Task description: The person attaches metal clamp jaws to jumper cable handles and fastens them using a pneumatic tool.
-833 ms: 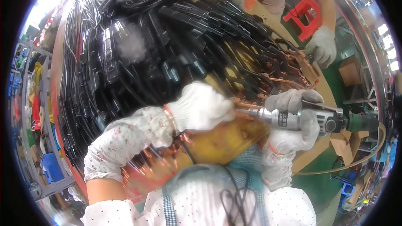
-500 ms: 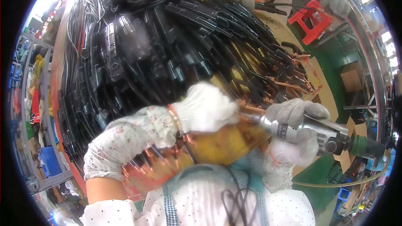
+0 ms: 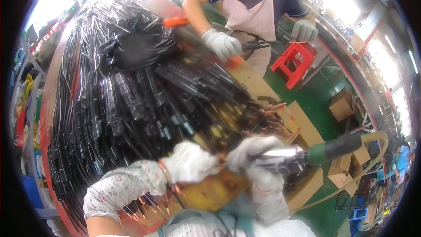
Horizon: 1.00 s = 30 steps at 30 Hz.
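Note:
My left hand (image 3: 190, 163), in a white knit glove, is closed at the near edge of the heap. A small copper-coloured bit shows at its fingertips, too blurred to name. Close beside it, my right hand (image 3: 251, 152), in a greyish-white glove, grips a silver air tool (image 3: 280, 157) with a green collar and a black end. The tool's nose is hidden behind the right glove. Under both hands lies a yellow surface (image 3: 210, 192). Black cable clamps with leads (image 3: 131, 101) spread in a dense layer beyond my left forearm, and coppery ends (image 3: 267, 120) lie past the tool.
A pale hose (image 3: 370, 166) loops from the tool's end down to the right. Across the table a co-worker's gloved hands (image 3: 222, 44) hold a black cable piece. A red stool (image 3: 294, 63) and cardboard boxes (image 3: 342, 104) stand on the right. An orange-handled item (image 3: 175, 22) lies at the back.
The view has tilted up, bringing the co-worker's torso into sight. My right hand and the tool have come closer to my left hand, and the tool's nose has gone out of sight.

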Tool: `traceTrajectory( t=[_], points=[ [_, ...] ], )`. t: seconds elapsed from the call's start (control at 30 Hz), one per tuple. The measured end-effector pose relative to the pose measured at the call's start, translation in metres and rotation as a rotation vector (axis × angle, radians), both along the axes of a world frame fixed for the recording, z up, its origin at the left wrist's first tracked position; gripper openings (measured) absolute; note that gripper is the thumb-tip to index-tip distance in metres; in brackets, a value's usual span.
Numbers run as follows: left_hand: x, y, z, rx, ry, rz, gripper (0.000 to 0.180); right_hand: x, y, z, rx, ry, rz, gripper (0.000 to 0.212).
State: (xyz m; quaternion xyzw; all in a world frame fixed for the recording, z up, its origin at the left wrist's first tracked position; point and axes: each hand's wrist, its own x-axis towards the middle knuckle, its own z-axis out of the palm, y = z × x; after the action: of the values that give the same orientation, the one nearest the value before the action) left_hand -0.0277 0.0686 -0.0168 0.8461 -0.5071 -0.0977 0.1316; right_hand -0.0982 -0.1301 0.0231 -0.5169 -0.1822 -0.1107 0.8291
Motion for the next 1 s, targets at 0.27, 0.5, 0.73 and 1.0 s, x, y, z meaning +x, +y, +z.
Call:
traceTrajectory(
  t=[0.27, 0.5, 0.73, 1.0],
  points=[
    [0.004, -0.004, -0.003, 0.002, -0.086, -0.028, 0.029, -0.003, 0.018, -0.014, 0.039, 0.168, -0.226, 0.040],
    [0.005, -0.002, -0.006, -0.045, -0.095, -0.048, 0.034, -0.010, 0.020, -0.021, 0.119, 0.151, -0.279, 0.034],
    [0.002, -0.002, -0.012, -0.175, -0.118, -0.071, 0.030, -0.012, 0.015, -0.008, -0.050, 0.081, -0.181, 0.013],
    [0.002, -0.001, -0.014, -0.127, -0.072, -0.072, 0.022, -0.020, 0.021, 0.010, -0.098, 0.213, -0.239, 0.013]
  ],
)
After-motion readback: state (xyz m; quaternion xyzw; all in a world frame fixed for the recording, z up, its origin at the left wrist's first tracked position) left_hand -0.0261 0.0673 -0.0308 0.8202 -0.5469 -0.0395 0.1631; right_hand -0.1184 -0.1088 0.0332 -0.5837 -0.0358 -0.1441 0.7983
